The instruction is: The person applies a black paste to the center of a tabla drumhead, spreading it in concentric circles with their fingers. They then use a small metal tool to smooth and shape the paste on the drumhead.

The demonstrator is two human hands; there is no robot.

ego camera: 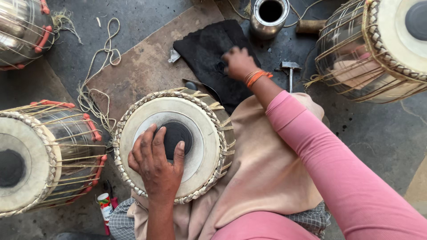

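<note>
A round drum [209, 133] with a cream skin, a black centre patch [178, 135] and a braided rim rests on a beige cloth [262, 169] in my lap. My left hand [155, 162] lies flat on the drum skin, fingers spread, touching the edge of the black patch. My right hand [238, 62], with orange bangles at the wrist, reaches out over a black cloth [204, 53] on the floor. Its fingers are curled down onto the cloth; what they grip, if anything, is hidden and blurred.
A metal-bodied drum [44, 155] lies at the left, another [22, 31] at top left, a third [378, 49] at top right. A steel cup [269, 18], a small hammer [290, 71], loose cord [100, 62], a brown board [147, 66] and a small tube [105, 204] surround me.
</note>
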